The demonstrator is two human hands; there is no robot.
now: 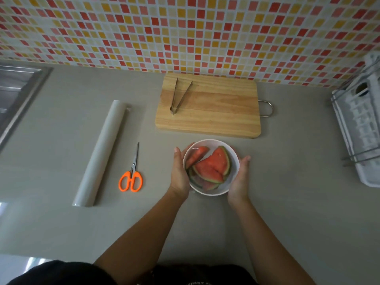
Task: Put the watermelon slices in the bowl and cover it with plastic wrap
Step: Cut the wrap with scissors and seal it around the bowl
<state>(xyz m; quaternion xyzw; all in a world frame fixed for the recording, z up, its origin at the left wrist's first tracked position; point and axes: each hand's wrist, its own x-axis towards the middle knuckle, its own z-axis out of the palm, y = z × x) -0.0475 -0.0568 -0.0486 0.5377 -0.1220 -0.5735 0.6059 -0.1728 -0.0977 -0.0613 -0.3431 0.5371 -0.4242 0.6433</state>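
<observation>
No writing can be read anywhere; a round white bowl sits on the matte grey surface, cupped between the left hand and right hand, both open-palmed against its sides. Inside lie wedge-shaped watermelon slices, red with green rind, under what seems a glossy film. Left of the left hand are orange-handled scissors and a pale plastic wrap roll; beyond the hands, metal tongs rest on a wooden cutting board.

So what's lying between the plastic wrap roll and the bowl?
In the head view, orange-handled scissors lie on the counter between the plastic wrap roll and the bowl; the left hand is against the bowl.
</observation>
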